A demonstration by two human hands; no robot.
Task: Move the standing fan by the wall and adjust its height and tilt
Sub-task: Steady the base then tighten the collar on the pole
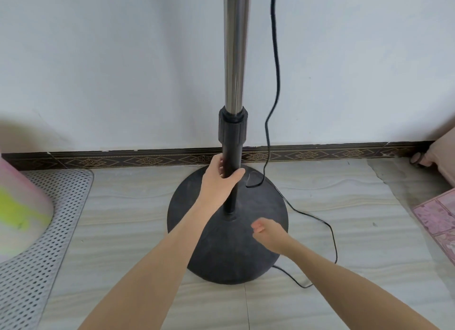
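The standing fan stands close to the white wall; its head is out of view above. Its round black base point(221, 260) rests on the floor. A black lower tube point(231, 157) rises from it to a black height collar point(232, 126), with a shiny metal upper pole point(235, 46) above. My left hand point(219, 179) is wrapped around the black tube below the collar. My right hand point(267, 233) hovers over the base to the right of the tube, fingers loosely curled, holding nothing.
The fan's black power cord point(275, 83) hangs beside the pole and loops on the floor to the right point(330, 231). A perforated white mat point(49, 231) and a pink-green object point(22, 199) lie left. A pink patterned thing point(438, 219) lies right. A dark skirting point(123, 159) runs along the wall.
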